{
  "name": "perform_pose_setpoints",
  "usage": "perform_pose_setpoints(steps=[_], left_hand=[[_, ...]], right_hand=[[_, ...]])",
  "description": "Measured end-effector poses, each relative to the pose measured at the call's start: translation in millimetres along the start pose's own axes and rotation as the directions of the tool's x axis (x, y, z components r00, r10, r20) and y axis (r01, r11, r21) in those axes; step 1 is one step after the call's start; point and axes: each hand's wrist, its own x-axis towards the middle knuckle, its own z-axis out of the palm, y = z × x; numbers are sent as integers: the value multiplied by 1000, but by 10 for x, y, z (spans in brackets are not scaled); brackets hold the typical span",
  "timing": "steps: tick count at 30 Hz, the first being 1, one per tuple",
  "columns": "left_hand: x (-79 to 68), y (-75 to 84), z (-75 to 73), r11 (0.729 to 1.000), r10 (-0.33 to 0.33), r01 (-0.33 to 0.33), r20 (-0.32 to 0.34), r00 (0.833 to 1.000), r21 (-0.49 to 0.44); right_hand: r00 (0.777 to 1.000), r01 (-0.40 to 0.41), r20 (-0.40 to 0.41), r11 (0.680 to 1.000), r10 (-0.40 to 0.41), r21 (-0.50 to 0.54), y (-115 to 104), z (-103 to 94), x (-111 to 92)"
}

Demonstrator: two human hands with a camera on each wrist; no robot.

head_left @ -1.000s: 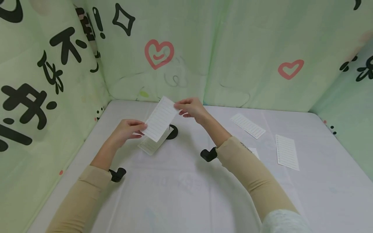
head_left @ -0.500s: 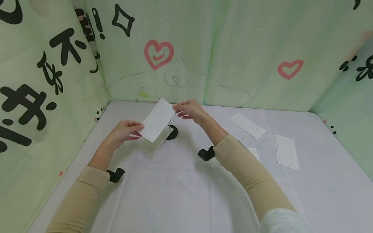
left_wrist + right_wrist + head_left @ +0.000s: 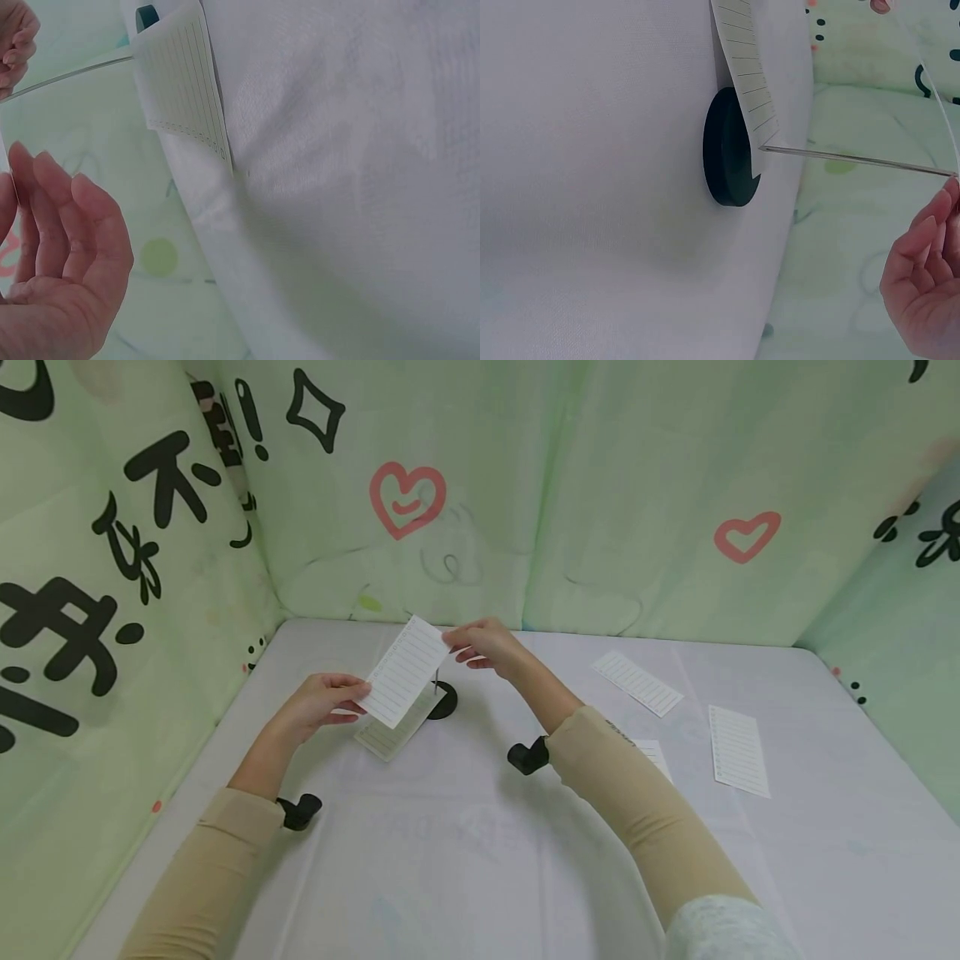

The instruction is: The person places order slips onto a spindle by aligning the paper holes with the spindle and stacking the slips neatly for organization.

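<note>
Between both hands a white lined paper slip (image 3: 405, 675) is held up at a slant above the table. My left hand (image 3: 322, 700) pinches its lower left edge, and my right hand (image 3: 487, 643) pinches it near the upper right corner. Below it stands a bill spike with a round black base (image 3: 447, 702). In the right wrist view the thin metal spike (image 3: 855, 158) runs from the base to my right fingertips, at the held slip's edge. A second lined slip (image 3: 742, 60) is pierced on the spike, low by the base.
Three more lined slips lie on the white table (image 3: 450, 860) to the right: one at the back (image 3: 637, 683), one further right (image 3: 738, 752), and one partly hidden (image 3: 654, 756) behind my right sleeve. Green printed curtains (image 3: 630, 460) surround the table at the back and sides.
Both hands have shifted slightly left and down together with the held slip, mostly in the earlier half second. The bill spike and the other slips have stayed put.
</note>
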Motion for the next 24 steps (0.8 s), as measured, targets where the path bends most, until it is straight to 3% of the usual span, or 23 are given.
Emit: perform_pose_setpoints(steps=[17, 24], left_hand=[[16, 16, 39, 999, 16, -16, -5, 1000, -34], [18, 10, 45, 999, -8, 7, -15, 1000, -54]], right_hand=[[1000, -7, -20, 1000, 7, 10, 7, -11, 51], [1000, -13, -15, 1000, 13, -3, 1, 6, 53]])
